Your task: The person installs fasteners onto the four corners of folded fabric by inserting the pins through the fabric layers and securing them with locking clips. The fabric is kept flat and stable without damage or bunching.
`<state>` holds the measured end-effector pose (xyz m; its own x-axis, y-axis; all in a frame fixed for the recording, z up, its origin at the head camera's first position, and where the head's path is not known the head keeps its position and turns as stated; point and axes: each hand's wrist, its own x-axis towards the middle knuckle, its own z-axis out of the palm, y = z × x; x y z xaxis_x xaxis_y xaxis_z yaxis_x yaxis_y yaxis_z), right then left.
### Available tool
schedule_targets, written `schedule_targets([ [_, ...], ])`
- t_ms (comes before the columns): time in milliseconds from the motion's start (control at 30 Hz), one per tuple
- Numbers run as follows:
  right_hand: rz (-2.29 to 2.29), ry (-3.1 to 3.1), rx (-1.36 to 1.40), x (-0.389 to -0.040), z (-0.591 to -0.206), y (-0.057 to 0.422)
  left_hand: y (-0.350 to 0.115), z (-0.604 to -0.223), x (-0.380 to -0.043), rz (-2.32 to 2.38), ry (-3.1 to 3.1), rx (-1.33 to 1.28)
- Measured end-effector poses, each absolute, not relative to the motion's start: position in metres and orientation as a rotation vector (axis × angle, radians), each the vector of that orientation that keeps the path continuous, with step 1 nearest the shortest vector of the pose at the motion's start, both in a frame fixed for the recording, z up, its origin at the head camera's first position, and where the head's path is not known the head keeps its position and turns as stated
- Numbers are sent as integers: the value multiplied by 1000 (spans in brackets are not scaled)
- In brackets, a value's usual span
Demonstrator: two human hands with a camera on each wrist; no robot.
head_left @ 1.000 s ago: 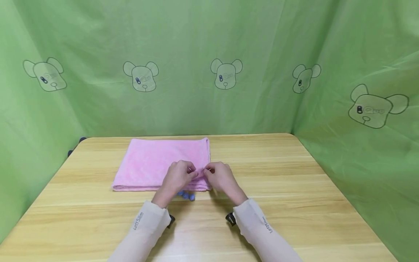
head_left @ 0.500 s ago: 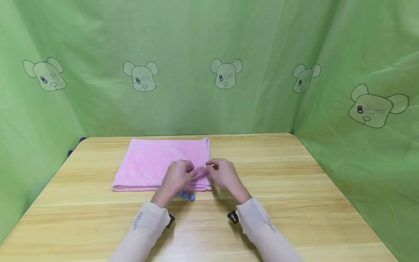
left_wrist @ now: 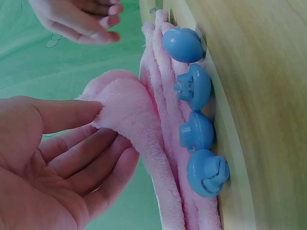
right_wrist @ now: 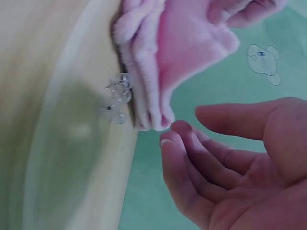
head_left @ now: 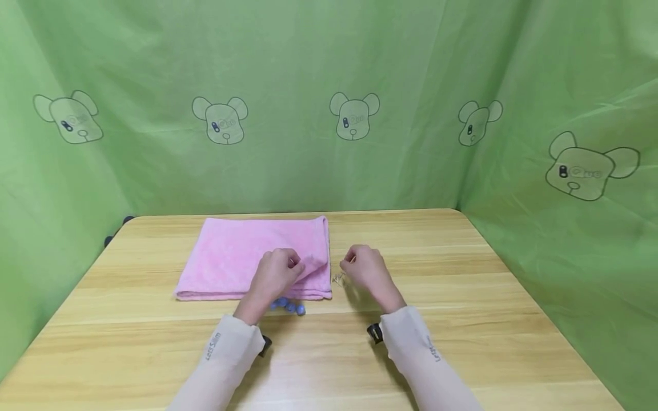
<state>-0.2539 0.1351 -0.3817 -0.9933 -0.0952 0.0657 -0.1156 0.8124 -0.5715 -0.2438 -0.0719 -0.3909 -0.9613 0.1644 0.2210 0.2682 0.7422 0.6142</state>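
Observation:
My left hand (head_left: 275, 277) pinches a raised corner of the folded pink fleece blanket (head_left: 247, 245) between thumb and fingers. The lifted flap (left_wrist: 122, 93) stands up in the left wrist view. Along the blanket's near edge lie several blue domed plastic caps (left_wrist: 196, 134), some with slotted stems showing. My right hand (head_left: 367, 271) is off the blanket, just right of its edge. In the right wrist view its thumb and curved fingers (right_wrist: 180, 163) are apart, with nothing between them. A small cluster of clear plastic pins (right_wrist: 118, 96) lies on the table beside the blanket's right edge.
The light wooden table (head_left: 462, 319) extends around the blanket on all sides. Green curtains (head_left: 288, 171) with bear-head drawings hang behind it and at both sides. Dark objects (head_left: 110, 240) jut out by the table's far left edge.
My right hand has let go of the blanket corner and moved right, uncovering the clear pins. The left hand still holds the flap, having shifted slightly up and left.

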Motion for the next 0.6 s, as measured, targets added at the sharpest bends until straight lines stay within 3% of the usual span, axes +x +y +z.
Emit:
schedule_targets([
  [600,779,-3220,78,-254,-401,135,-72,-392,-244,-982,-2775,-337],
])
